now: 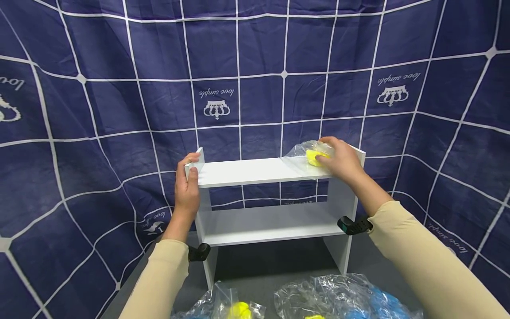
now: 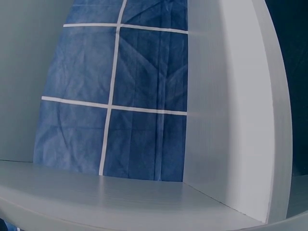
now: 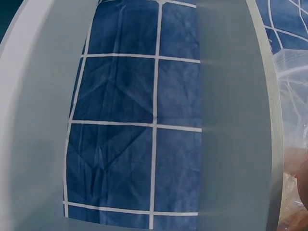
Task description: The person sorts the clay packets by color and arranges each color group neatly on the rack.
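Observation:
A white two-tier shelf (image 1: 239, 172) stands upright in the head view. My left hand (image 1: 187, 188) grips the top of its left side panel (image 1: 200, 157), thumb on the near side and fingers over the edge. At the right end of the top board, my right hand (image 1: 338, 159) pinches a clear plastic bag (image 1: 296, 155) with a yellow item (image 1: 314, 157) inside. The bag lies over the board's front edge. In the right wrist view, part of the bag (image 3: 292, 106) and a bit of the hand (image 3: 302, 183) show at the right edge. The left wrist view shows shelf boards (image 2: 250, 115) and no hand.
Clear bags with blue and yellow items (image 1: 240, 310) lie at the near left of the dark grey table (image 1: 275, 261). More bags with blue items (image 1: 382, 303) lie at the near right. A navy curtain with white lines (image 1: 263, 102) hangs behind and around the shelf.

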`<state>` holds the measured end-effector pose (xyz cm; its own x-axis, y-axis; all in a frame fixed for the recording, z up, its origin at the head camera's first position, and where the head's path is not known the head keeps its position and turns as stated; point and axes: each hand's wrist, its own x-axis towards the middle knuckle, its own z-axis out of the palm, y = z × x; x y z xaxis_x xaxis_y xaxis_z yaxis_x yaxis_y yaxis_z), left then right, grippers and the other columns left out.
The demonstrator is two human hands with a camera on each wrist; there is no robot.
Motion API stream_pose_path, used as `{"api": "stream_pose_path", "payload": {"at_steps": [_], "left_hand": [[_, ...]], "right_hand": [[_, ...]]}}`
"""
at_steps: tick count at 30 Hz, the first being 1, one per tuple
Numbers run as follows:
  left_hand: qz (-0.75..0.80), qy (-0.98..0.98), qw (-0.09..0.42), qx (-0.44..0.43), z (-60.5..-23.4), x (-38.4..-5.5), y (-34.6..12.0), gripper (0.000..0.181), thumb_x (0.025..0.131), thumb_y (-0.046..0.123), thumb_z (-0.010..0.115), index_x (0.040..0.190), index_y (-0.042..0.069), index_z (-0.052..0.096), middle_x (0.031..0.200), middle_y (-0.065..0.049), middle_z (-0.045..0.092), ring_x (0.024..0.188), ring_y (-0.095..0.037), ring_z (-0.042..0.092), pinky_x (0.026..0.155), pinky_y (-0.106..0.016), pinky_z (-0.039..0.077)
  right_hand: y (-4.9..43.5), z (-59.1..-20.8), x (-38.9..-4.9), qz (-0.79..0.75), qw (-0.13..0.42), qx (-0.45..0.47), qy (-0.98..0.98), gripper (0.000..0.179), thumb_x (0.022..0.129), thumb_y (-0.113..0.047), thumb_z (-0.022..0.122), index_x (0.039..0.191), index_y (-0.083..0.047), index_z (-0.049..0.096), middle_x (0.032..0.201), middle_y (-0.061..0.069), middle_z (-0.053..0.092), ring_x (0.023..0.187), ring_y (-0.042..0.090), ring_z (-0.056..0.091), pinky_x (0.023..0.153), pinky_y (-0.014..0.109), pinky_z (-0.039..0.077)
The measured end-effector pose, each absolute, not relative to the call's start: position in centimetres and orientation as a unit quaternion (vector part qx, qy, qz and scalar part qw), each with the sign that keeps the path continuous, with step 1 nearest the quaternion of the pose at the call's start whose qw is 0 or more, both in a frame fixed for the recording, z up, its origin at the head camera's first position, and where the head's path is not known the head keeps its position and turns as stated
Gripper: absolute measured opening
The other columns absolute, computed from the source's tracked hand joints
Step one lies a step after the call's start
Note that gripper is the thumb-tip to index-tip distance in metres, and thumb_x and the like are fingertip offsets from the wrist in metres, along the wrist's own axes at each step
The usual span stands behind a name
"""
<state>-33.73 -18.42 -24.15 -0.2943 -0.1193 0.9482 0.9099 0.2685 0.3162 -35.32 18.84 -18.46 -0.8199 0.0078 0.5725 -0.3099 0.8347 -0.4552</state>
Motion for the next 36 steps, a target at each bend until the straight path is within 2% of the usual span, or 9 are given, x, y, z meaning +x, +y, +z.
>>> {"api": "stream_pose_path", "payload": {"at_steps": [12, 17, 24, 27, 30, 33, 36], "left_hand": [[-0.519, -0.613, 0.499, -0.325, -24.2, -34.0, -18.5, 0.022, 0.094, -0.006, 0.038, 0.111, -0.019, 0.044, 0.124, -0.036, 0.049, 0.126, -0.039, 0.044, 0.109, -0.022, 0.03], [-0.517, -0.619, 0.499, -0.317, -24.3, -33.9, -18.5, 0.021, 0.095, -0.006, 0.038, 0.11, -0.018, 0.044, 0.125, -0.035, 0.05, 0.127, -0.041, 0.042, 0.109, -0.021, 0.029], [-0.514, -0.614, 0.504, -0.324, -24.4, -34.4, -18.9, 0.023, 0.096, -0.002, 0.038, 0.111, -0.017, 0.045, 0.126, -0.033, 0.051, 0.127, -0.035, 0.044, 0.109, -0.023, 0.029], [-0.513, -0.612, 0.508, -0.321, -24.9, -35.6, -19.4, 0.022, 0.097, 0.001, 0.039, 0.112, -0.013, 0.047, 0.127, -0.027, 0.053, 0.129, -0.025, 0.046, 0.11, -0.023, 0.028], [-0.516, -0.612, 0.506, -0.32, -24.9, -35.8, -19.4, 0.022, 0.096, 0.0, 0.039, 0.112, -0.013, 0.047, 0.127, -0.027, 0.053, 0.129, -0.023, 0.046, 0.11, -0.024, 0.029], [-0.518, -0.616, 0.501, -0.318, -24.5, -34.7, -18.9, 0.022, 0.096, -0.002, 0.038, 0.111, -0.015, 0.046, 0.126, -0.03, 0.051, 0.128, -0.027, 0.046, 0.109, -0.023, 0.029], [-0.52, -0.618, 0.505, -0.304, -23.9, -33.6, -18.4, 0.022, 0.096, -0.001, 0.038, 0.107, -0.017, 0.048, 0.122, -0.033, 0.053, 0.126, -0.036, 0.046, 0.108, -0.022, 0.031]], "right_hand": [[18.7, -18.9, -34.6, 0.289, 0.301, 0.101, -0.903, 0.066, 0.085, -0.034, 0.067, 0.143, -0.016, 0.04, 0.148, 0.017, 0.041, 0.137, 0.041, 0.036, 0.108, 0.057, 0.03], [18.7, -19.2, -33.8, 0.295, 0.338, 0.127, -0.884, 0.064, 0.085, -0.031, 0.069, 0.142, -0.017, 0.043, 0.148, 0.015, 0.041, 0.137, 0.039, 0.035, 0.107, 0.059, 0.029], [18.7, -20.5, -32.4, 0.339, 0.435, 0.184, -0.813, 0.05, 0.085, -0.02, 0.068, 0.134, -0.019, 0.055, 0.146, 0.006, 0.049, 0.139, 0.03, 0.037, 0.113, 0.055, 0.024], [18.5, -21.5, -31.4, 0.354, 0.477, 0.204, -0.778, 0.046, 0.084, -0.016, 0.068, 0.129, -0.02, 0.059, 0.141, 0.002, 0.054, 0.135, 0.026, 0.04, 0.11, 0.049, 0.028], [18.3, -22.7, -30.2, 0.356, 0.515, 0.229, -0.746, 0.043, 0.082, -0.01, 0.068, 0.124, -0.018, 0.063, 0.135, 0.002, 0.059, 0.126, 0.024, 0.045, 0.104, 0.034, 0.031], [18.3, -24.2, -29.0, 0.357, 0.535, 0.253, -0.723, 0.041, 0.079, -0.004, 0.069, 0.119, -0.014, 0.066, 0.129, 0.005, 0.062, 0.118, 0.02, 0.048, 0.098, 0.022, 0.03], [18.5, -26.1, -28.0, 0.361, 0.528, 0.27, -0.72, 0.04, 0.077, 0.0, 0.069, 0.115, -0.011, 0.067, 0.125, 0.007, 0.064, 0.116, 0.014, 0.047, 0.098, 0.018, 0.03]]}}
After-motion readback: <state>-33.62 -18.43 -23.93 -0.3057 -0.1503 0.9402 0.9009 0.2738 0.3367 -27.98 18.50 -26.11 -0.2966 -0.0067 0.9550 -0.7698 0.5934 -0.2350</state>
